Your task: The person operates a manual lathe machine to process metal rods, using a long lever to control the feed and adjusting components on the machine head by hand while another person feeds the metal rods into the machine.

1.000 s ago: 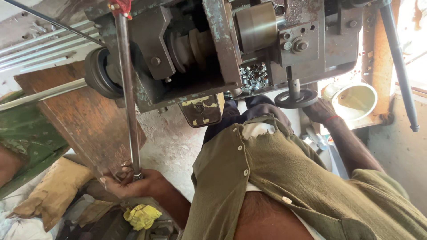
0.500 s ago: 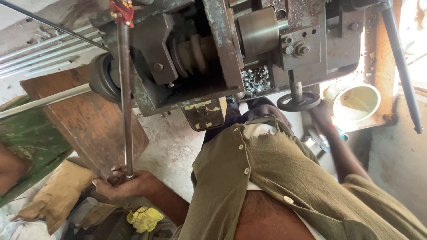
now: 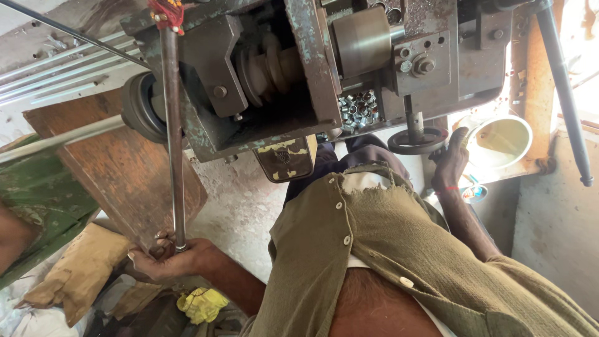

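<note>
Your left hand (image 3: 167,257) clenches one long steel rod (image 3: 173,137), lower left of frame. Your right hand (image 3: 450,163) grips one black handwheel (image 3: 417,141) on the machine (image 3: 312,68), right of centre.

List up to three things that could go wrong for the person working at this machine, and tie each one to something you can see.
1. The left hand grips only the bottom end of a long steel lever; it might slip out of the grasp.
2. The right hand rests at the small black handwheel, close to other machine parts, so fingers could get pinched.
3. The loose, torn shirt hangs just under the exposed pulley and could possibly catch.
</note>
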